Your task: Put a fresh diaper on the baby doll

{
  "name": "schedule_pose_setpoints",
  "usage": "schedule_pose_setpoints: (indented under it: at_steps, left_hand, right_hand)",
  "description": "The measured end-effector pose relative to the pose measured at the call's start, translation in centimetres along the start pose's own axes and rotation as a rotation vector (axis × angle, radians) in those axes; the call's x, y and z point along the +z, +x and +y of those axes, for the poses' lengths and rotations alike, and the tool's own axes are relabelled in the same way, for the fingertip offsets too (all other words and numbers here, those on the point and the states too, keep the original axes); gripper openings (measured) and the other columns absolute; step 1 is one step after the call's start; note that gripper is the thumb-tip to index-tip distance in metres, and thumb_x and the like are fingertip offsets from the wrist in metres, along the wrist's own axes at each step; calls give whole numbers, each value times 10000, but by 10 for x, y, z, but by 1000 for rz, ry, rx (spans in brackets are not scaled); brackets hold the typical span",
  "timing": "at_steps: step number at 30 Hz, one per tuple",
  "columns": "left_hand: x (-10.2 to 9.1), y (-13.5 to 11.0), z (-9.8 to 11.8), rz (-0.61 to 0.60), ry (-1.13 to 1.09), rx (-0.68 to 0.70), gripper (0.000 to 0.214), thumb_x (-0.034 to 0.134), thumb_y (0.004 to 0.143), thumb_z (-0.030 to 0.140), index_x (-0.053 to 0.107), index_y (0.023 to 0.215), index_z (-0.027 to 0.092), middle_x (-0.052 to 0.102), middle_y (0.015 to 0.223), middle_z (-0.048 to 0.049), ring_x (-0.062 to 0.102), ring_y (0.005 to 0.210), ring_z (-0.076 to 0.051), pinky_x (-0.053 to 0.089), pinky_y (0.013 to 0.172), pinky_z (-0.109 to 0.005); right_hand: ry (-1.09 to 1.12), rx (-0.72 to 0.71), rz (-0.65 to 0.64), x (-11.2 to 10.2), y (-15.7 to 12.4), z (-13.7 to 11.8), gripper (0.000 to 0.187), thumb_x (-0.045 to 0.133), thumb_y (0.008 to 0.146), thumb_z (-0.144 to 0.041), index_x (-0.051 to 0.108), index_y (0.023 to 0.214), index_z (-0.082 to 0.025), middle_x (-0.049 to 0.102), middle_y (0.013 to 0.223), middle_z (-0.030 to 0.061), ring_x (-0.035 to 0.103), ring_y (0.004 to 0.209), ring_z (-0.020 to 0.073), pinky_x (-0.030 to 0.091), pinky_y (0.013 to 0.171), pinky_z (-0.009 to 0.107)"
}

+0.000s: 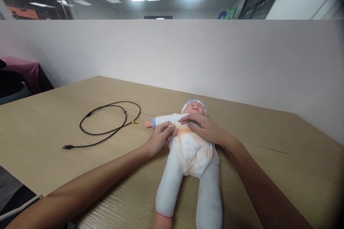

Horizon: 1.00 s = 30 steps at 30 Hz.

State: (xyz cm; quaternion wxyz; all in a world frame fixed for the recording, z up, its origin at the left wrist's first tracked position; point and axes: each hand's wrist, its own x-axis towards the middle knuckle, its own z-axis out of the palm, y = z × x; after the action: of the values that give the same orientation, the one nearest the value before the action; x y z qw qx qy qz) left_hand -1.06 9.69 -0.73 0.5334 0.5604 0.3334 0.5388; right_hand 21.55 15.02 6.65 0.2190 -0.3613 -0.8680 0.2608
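Observation:
A baby doll point(176, 179) in white clothes and a white cap lies on its back on the table, its head toward the far side. Around its hips is a white diaper point(196, 150) with orange and pale blue markings. My left hand point(160, 136) is closed, thumb and fingers pinching the diaper's waist edge at the doll's left-of-view side. Across the doll's belly and the top of the diaper rests my right hand point(204, 127), fingers stretched out and holding nothing. It hides part of the waistband and the doll's other arm.
A black USB cable point(107, 134) with a yellow tag lies in loops on the wooden table point(67, 107), left of the doll. A pale partition point(172, 53) stands behind the table. Pink cloth point(23, 68) drapes over a chair at the far left.

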Motion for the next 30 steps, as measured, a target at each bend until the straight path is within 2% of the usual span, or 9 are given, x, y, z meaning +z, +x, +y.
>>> schedule_pose_setpoints:
  at_steps: [6, 12, 19, 24, 27, 30]
  left_hand:
    - [26, 13, 0, 7, 17, 19, 462, 688, 931, 577, 500, 717, 213, 430, 689, 52, 341, 662, -131, 238, 631, -315]
    - [27, 10, -2, -25, 12, -11, 558, 719, 903, 701, 492, 755, 213, 407, 701, 58, 327, 658, -121, 240, 617, -305]
    - [30, 12, -7, 25, 68, 66, 563, 679, 942, 709, 460, 751, 227, 378, 712, 57, 313, 675, -132, 253, 629, -312]
    - [21, 13, -11, -9, 164, 102, 550, 497, 1054, 689, 493, 763, 222, 436, 723, 34, 366, 705, -164, 275, 671, -341]
    - [17, 13, -17, -35, 183, 134, 558, 457, 1074, 688, 480, 759, 228, 439, 733, 29, 370, 718, -174, 288, 692, -349]
    - [14, 12, -22, -72, 179, 171, 589, 345, 1099, 700, 482, 766, 233, 415, 739, 29, 352, 708, -179, 302, 701, -356]
  right_hand:
    - [-6, -45, 28, 2, 3, -1, 314, 525, 1061, -325, 772, 1249, -278, 788, 1298, 51, 694, 1272, 278, 543, 1112, 481]
    - [-17, -95, 42, 8, 8, 5, 323, 510, 1083, -363, 780, 1227, -260, 798, 1269, 60, 704, 1225, 283, 548, 1076, 483]
    - [-18, -122, 46, 11, 11, 11, 327, 526, 1056, -339, 783, 1239, -253, 794, 1265, 68, 701, 1218, 284, 517, 1105, 489]
    - [-19, -150, 49, 12, 11, 10, 332, 522, 1048, -317, 784, 1229, -222, 797, 1212, 91, 705, 1158, 281, 520, 1077, 484]
    - [-17, -151, 46, 12, 12, 9, 325, 525, 1045, -298, 786, 1223, -221, 799, 1191, 89, 705, 1139, 277, 514, 1059, 476]
    - [-10, -159, 44, 12, 11, 8, 315, 526, 1067, -325, 788, 1222, -241, 800, 1175, 72, 702, 1137, 272, 508, 1054, 460]
